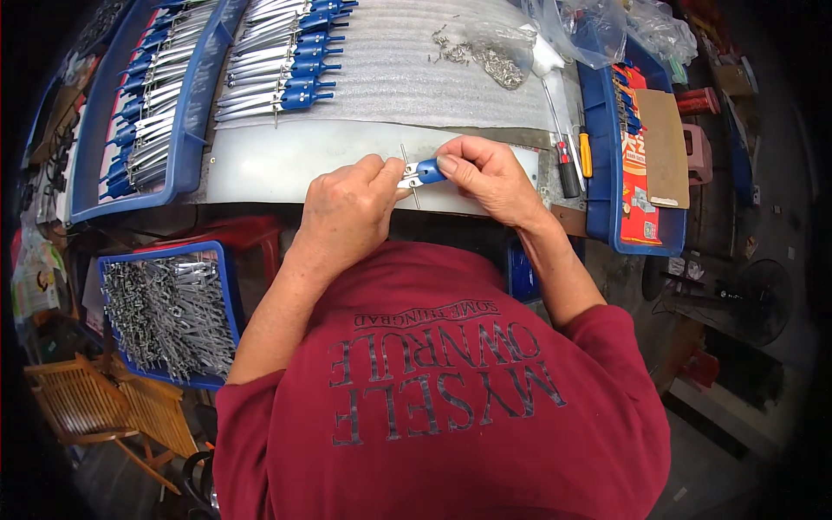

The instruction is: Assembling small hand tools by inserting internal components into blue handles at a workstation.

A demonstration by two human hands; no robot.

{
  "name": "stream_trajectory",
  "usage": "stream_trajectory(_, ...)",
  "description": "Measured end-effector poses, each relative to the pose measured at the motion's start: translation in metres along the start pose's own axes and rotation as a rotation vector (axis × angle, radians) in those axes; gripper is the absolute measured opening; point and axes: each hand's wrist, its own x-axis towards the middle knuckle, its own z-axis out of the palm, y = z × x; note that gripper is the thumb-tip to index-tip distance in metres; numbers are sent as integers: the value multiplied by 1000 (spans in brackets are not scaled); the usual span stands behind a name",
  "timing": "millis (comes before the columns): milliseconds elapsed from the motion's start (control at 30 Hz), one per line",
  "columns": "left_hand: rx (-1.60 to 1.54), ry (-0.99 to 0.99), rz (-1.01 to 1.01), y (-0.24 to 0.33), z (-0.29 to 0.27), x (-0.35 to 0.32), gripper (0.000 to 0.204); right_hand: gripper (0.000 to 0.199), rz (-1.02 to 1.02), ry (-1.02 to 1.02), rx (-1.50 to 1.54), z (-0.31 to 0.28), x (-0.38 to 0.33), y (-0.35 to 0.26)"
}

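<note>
Both hands are pinching one small part at the counter's near edge: right hand [490,178] is gripping the blue plastic handle piece [430,170], left hand [351,206] is clamping its flat silver metal blade end [409,179], with a thin metal pin [407,173] crossing the joint.

Risks, as I'm judging them: the pin is sitting right over the edge, so a slip could be dropping it off the counter; fingertips are crowding the joint, so a pinch is possible.

Around: finished blue-handled pieces in rows [286,61] at the far left, loose small metal bits [485,56] far centre, yellow-handled and red-handled screwdrivers [576,156] near the right edge, blue bin of grey metal parts [169,316] below left. Nothing is blocking the hands.
</note>
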Motion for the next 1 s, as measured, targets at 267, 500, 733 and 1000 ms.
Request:
stream_trajectory(267, 8, 0, 21, -1, -5, 0, 20, 19, -217, 71, -157, 7, 1, 6)
stream_trajectory(500, -11, -14, -9, -3, -3, -1, 20, 21, 21, -1, 96, 1, 2, 7)
stream_trajectory(733, -104, -47, -12, -5, -5, -1, 18, 19, -18, -16, -4, 1, 1, -1)
stream_trajectory(1000, 60, -7, 9, 2, -4, -1, 18, 17, -167, 70, -177, 4, 1, 4)
